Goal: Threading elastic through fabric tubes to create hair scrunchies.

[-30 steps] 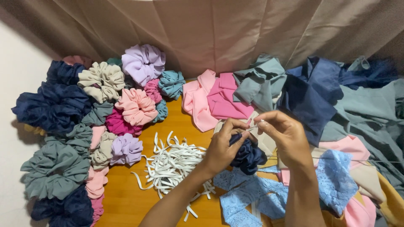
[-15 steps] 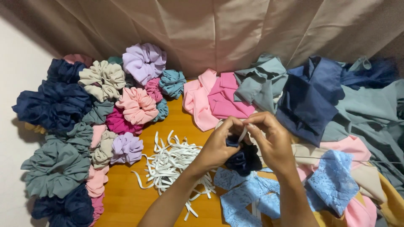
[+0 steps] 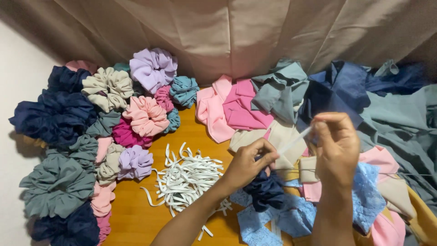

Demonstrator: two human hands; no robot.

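- We hold a thin white elastic strip (image 3: 295, 140) tight between our two hands, just above the dark blue scrunchie (image 3: 265, 190).
- Our left hand (image 3: 248, 164) pinches the low end of the strip, right on top of the dark blue scrunchie. The fingers are closed on it.
- Our right hand (image 3: 336, 146) pinches the high end, up and to the right of that scrunchie. Its fingers are closed on the strip too.
- To do this well, we think we should keep both pinches firm, so the strip does not snap back inside the cloth.
- We should pull gently and evenly, so the scrunchie stays bunched and does not twist.
- The pile of white elastic strips (image 3: 189, 177) lies just left of the dark blue scrunchie, on the wooden table (image 3: 136, 223).
- The blue lace cloth (image 3: 291, 218) lies under that scrunchie.
- The finished scrunchies (image 3: 109, 136) sit well apart to its left.
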